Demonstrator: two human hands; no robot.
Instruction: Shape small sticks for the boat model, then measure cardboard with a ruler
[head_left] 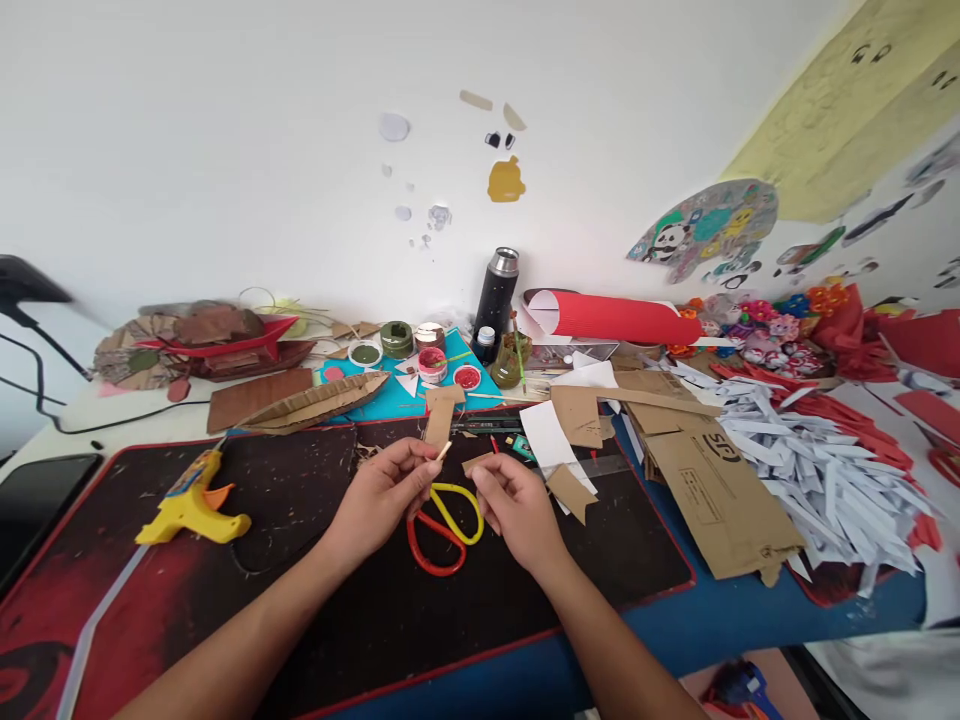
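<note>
Over the near part of a dark, red-edged mat (480, 600), the left hand (386, 495) pinches a short, pale stick (444, 451) between thumb and fingers. Facing it, the right hand (521, 505) has a small brown cardboard scrap (478, 463) pinched at the fingertips, just beside the stick. Scissors with red and yellow looped handles (437, 573) lie between the hands, and a yellow glue gun (193, 508) sits well off to the left. Beyond, I see a boat-shaped piece of corrugated cardboard (322, 400), then open paint pots (432, 367) and, by the wall (300, 150), a black cylindrical bottle (495, 295).
</note>
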